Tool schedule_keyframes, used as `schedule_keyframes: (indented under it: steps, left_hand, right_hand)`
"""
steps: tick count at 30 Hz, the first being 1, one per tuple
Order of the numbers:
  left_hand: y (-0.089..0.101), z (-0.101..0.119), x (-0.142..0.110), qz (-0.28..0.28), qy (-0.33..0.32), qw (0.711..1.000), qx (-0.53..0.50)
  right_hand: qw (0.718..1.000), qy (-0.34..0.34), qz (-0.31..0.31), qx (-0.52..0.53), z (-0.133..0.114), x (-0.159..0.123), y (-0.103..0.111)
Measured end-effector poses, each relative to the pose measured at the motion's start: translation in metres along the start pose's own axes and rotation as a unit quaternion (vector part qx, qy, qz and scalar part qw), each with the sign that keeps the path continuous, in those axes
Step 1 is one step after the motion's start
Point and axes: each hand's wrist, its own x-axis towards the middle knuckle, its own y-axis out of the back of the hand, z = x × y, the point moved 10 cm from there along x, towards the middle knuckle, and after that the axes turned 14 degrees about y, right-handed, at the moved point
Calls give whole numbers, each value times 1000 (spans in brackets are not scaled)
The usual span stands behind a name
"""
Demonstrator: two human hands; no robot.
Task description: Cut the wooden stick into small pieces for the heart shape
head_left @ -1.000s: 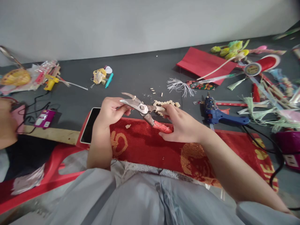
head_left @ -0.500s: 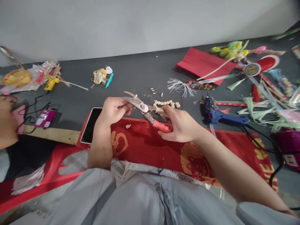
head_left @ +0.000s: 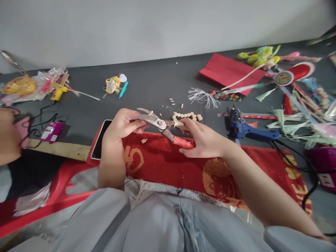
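My right hand [head_left: 203, 138] is wrapped round the handles of a pair of pruning shears [head_left: 160, 124], one grip red and the other pale. Their blades are parted and point left. My left hand [head_left: 126, 124] is closed in a pinch beside the blades, on a thin pale stick [head_left: 151, 113] whose tip shows between them; the rest is hidden behind the blade and fingers. Beyond the shears lies a wavy cluster of small pale cut pieces [head_left: 185, 115]. Several loose cut bits [head_left: 182, 105] are scattered near it, and a few rest on the red towel [head_left: 168, 161].
A blue glue gun [head_left: 244, 131] with a black cord lies right, near a red thread spool [head_left: 296, 72] and tassels. Red paper [head_left: 231, 71] lies behind. At left are a phone [head_left: 102, 141], a teal marker [head_left: 123, 90], a yellow glue gun [head_left: 59, 91] and another person's arm [head_left: 9, 136].
A small cut bit now lies on the table just beyond the shears' pivot. My left hand and the blades have shifted slightly left. The right hand keeps its hold.
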Motion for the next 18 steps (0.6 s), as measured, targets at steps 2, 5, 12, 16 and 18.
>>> schedule_keyframes:
  steps: [2,5,12,16,18]
  left_hand:
    - [-1,0,0,-11,6,1000,-22]
    - [-3,1,-1,-22,12,999,-39]
    - [-8,-1,1,-49,23,996,-71]
    - [-9,-6,4,-59,32,994,-84]
    - [-8,-8,5,-55,29,994,-84]
  right_hand:
    - [1000,9,-1,0,-1,-1,1]
    - [1000,22,-6,-4,-4,-1,2]
    - [1000,19,-18,-12,-6,-1,3]
    - [999,25,-14,-18,-8,1,3]
    - [999,18,-15,-21,-8,2,4]
